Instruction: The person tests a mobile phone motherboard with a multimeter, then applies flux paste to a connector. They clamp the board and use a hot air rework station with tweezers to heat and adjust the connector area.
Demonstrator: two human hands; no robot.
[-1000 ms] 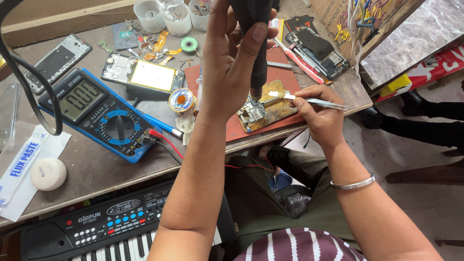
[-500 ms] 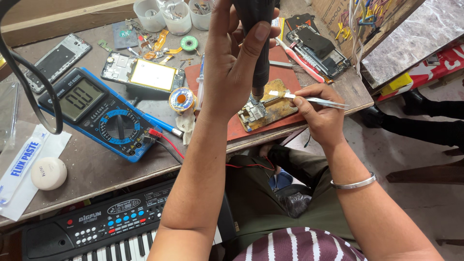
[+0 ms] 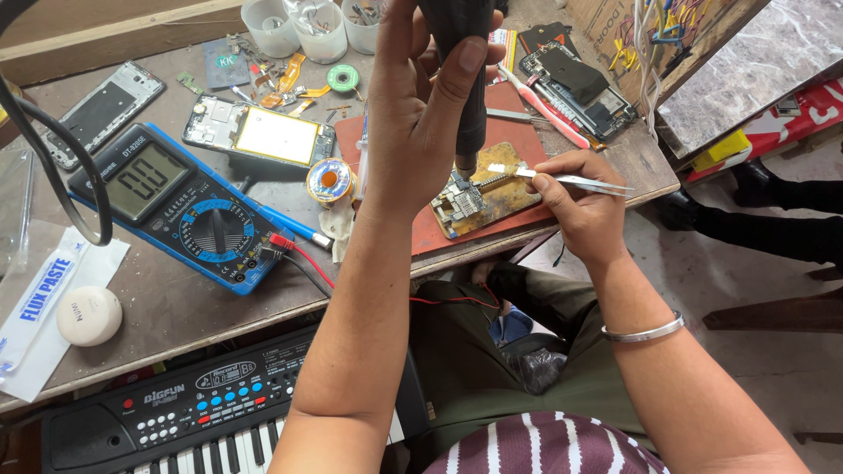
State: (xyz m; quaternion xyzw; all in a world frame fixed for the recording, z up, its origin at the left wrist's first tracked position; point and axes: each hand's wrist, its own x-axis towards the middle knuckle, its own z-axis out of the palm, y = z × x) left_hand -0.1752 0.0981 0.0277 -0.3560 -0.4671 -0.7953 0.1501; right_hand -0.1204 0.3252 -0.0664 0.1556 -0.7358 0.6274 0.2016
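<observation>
While my left grip (image 3: pixel 421 96) clamps the black tool (image 3: pixel 470 79), my right grip (image 3: pixel 575 206) pinches tweezers (image 3: pixel 571 180) over the circuit board (image 3: pixel 464 200).

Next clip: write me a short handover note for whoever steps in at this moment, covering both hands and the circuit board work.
Left hand: gripping the black hot-air handle upright, nozzle just above the circuit board.
Right hand: holding metal tweezers, tips at the board's upper edge.
Board sits on a yellowish holder on the red mat.
Done: board in place.
Left: whether any part is lifted cannot be told.
</observation>
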